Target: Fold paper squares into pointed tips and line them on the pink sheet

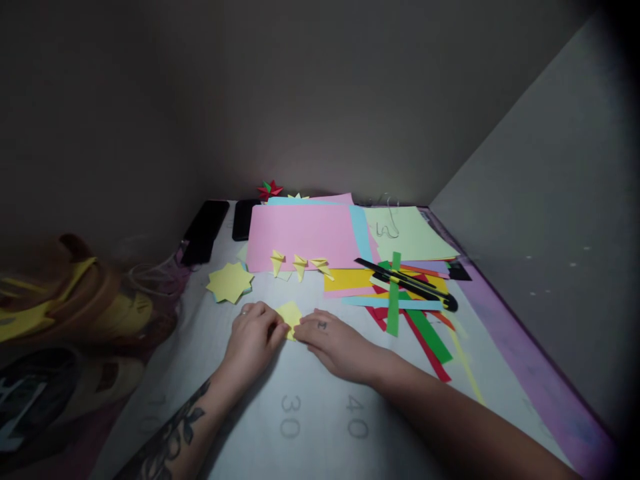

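Tattooed forearm point(193, 423), left hand point(255, 339) and right hand point(334, 343) seemingly tight on yellow paper point(291, 313), purple border point(535, 373) well apart.

Rear wall point(320, 100): plain, dark grey, standing behind counter point(320, 460). Right wall point(565, 200): lighter grey, few small pale specks point(573, 265) at mid-height; meets rear wall along slanting corner line point(515, 105). Counter top: white covering point(250, 440), grey numerals point(291, 417) printed across near part; purple-pink border point(533, 373) along right side, beside right wall. Lighting: dim, uneven; brighter on white covering, falling to deep shadow at left. Upper right corner of view: black.
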`<state>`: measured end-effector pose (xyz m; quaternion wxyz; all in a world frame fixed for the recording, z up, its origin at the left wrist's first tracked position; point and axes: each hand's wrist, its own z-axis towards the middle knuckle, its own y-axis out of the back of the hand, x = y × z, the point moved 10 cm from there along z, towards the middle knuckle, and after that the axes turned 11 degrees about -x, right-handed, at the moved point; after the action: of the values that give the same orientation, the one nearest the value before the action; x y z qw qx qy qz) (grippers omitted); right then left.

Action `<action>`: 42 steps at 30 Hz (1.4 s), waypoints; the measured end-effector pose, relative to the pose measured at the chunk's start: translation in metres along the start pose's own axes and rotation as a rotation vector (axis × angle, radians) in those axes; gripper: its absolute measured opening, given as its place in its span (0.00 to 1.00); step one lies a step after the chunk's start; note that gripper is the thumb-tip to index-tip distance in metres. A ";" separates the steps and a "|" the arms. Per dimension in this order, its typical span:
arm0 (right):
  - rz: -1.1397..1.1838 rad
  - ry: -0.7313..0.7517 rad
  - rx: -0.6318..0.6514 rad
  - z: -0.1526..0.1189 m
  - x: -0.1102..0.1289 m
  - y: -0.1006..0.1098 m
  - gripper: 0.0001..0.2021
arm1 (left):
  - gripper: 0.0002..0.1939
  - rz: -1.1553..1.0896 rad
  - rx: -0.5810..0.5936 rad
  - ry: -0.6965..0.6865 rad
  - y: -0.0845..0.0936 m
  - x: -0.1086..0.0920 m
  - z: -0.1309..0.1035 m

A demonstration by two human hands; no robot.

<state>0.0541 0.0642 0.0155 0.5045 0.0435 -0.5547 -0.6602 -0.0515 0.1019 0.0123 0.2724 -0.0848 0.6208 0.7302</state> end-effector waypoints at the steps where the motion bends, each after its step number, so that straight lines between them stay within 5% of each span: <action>1: -0.007 0.002 0.006 0.000 0.000 -0.001 0.16 | 0.09 0.008 -0.002 -0.005 0.000 0.000 0.000; 14: -0.056 0.127 -0.078 0.000 0.007 0.005 0.15 | 0.08 0.035 -0.011 -0.029 -0.001 -0.002 0.003; 28: -0.237 -0.003 0.042 0.003 0.010 -0.014 0.22 | 0.04 -0.103 -0.011 0.018 0.004 0.013 0.001; 37: -0.066 0.073 -0.135 -0.002 0.012 0.018 0.08 | 0.06 -0.169 -0.020 -0.033 0.009 0.013 -0.001; 42: -0.200 0.079 -0.125 0.001 0.010 0.012 0.14 | 0.06 -0.165 -0.030 -0.020 0.010 0.018 -0.004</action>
<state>0.0563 0.0592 0.0306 0.4592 0.0929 -0.4853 -0.7382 -0.0720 0.1025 0.0120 0.3365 -0.1323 0.5980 0.7153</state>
